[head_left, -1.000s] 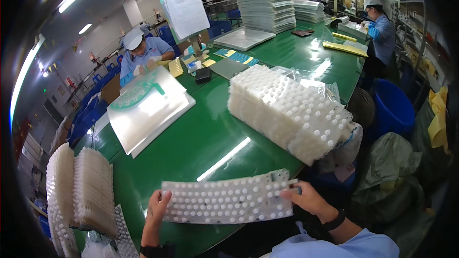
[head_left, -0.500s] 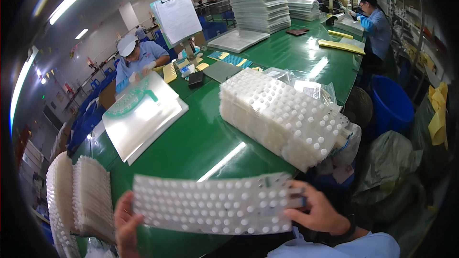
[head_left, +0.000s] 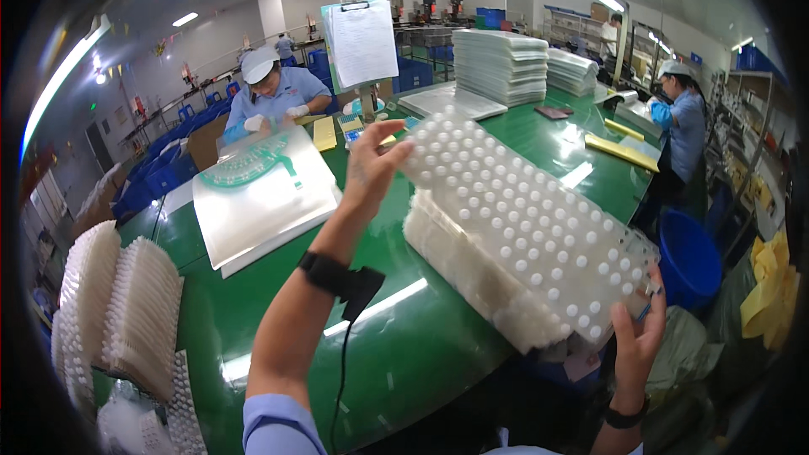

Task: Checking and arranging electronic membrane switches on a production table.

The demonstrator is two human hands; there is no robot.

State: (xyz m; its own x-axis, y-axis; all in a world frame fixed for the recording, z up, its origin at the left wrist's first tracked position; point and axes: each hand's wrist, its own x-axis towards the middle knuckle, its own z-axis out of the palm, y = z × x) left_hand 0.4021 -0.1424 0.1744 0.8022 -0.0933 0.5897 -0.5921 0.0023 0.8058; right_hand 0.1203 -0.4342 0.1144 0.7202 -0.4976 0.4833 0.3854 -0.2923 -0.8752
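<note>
- While the left hand (head_left: pixel 375 167) grips the far left corner of a pale, translucent, plastic-looking sheet studded with round white buttons (head_left: pixel 522 219), the right hand (head_left: pixel 638 341) grips its near right end, thumb and fingers at the edge.
- The two hands stand well apart, each clamped on the sheet, which slants between them, its left end higher in the view.
- Below the sheet sits a thick block of stacked cream-coloured translucent sheets (head_left: pixel 455 254) on the glossy green worktop (head_left: pixel 379 244); whether the held sheet touches it, I cannot tell.
- A black wrist device with a dark cable (head_left: pixel 335 280) is strapped to the left wrist; a black band (head_left: pixel 626 418) circles the right.
- At the left edge of the worktop stand two curved rows of whitish studded sheets (head_left: pixel 139 316), side by side.
- Left of the block lie large clear film sheets with green printing (head_left: pixel 265 211), in front of a seated co-worker in a white cap and blue shirt (head_left: pixel 286 97).
- Farther back are a clipboard with white paper (head_left: pixel 362 46) and a tall stack of clear sheets (head_left: pixel 500 66).
- Beyond the right hand stands a round blue plastic bin (head_left: pixel 689 257).
</note>
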